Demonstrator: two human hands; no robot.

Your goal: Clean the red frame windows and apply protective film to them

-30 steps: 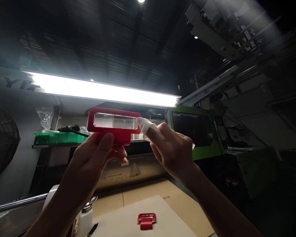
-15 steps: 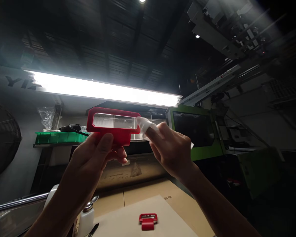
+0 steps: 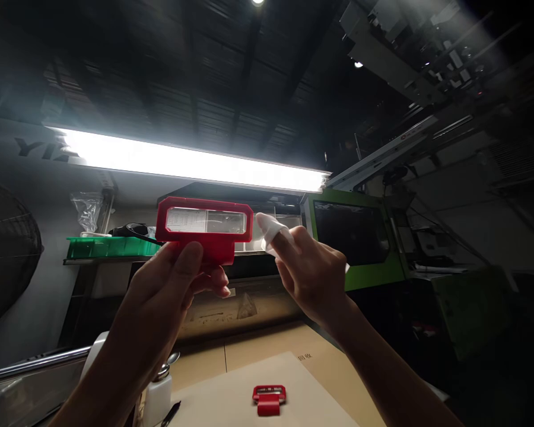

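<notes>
My left hand grips a red plastic frame by its lower tab, thumb in front and fingers behind. The frame is held up under the lamp, and a clear window fills its long opening. Just right of the frame, my right hand has a white cloth wrapped over its fingertip and pinched in the fingers; a small gap separates cloth and frame. Below, a similar red part with a clear window lies on the pale sheet.
A bright tube lamp spans above the hands. A white pump bottle and a black pen are at lower left. Behind stand a green bin on a shelf and a green machine. A fan is at far left.
My right hand with the cloth has moved slightly right, off the frame's right end, where it was touching. The left hand still holds the frame in nearly the same place.
</notes>
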